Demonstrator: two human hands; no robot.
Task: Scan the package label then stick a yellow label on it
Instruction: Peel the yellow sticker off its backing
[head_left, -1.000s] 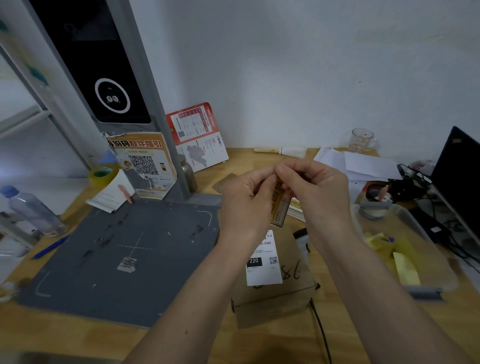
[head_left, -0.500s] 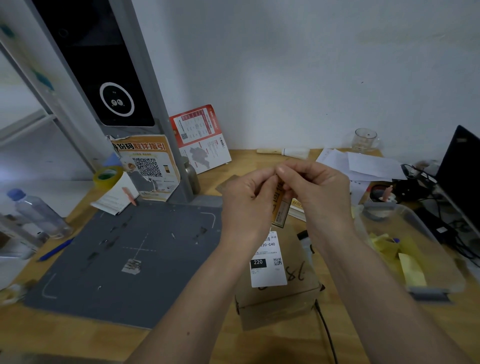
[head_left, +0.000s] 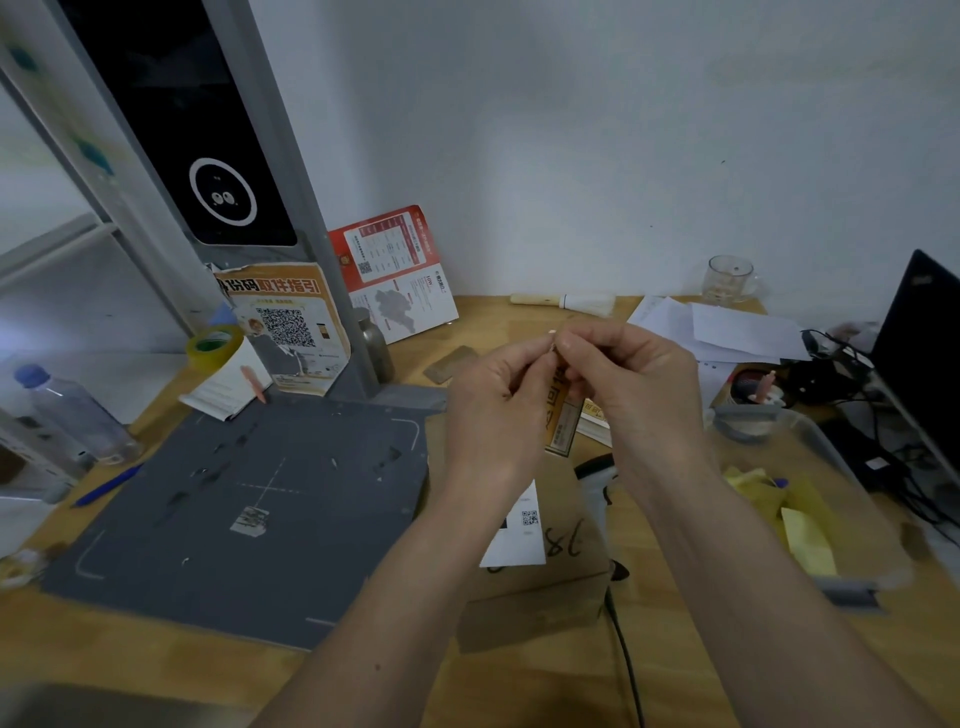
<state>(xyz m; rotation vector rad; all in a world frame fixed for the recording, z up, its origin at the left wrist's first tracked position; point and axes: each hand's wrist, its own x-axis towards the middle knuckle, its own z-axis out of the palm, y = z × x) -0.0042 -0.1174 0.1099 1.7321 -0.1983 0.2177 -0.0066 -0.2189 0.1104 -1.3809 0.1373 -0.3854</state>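
Note:
A small cardboard package (head_left: 561, 571) lies on the wooden desk below my hands, its white shipping label (head_left: 522, 530) facing up beside handwritten digits. Above it, my left hand (head_left: 496, 410) and my right hand (head_left: 631, 395) meet, fingertips pinching the top of a yellow label strip (head_left: 558, 421) with dark print that hangs down between them. A handheld scanner (head_left: 597, 480) lies right of the package, partly hidden by my right forearm.
A grey scanning mat (head_left: 249, 499) covers the desk's left half under a black scanner column (head_left: 197, 130). A clear tray (head_left: 810, 499) with yellow papers sits right. Tape roll (head_left: 214, 345), bottle (head_left: 78, 415), blue pen (head_left: 106, 486), papers, glass cup (head_left: 730, 278) and cables ring the desk.
Both hands stay pinched together on the label strip, fingertips working slightly at its top. The view has shifted a little; the package has not moved.

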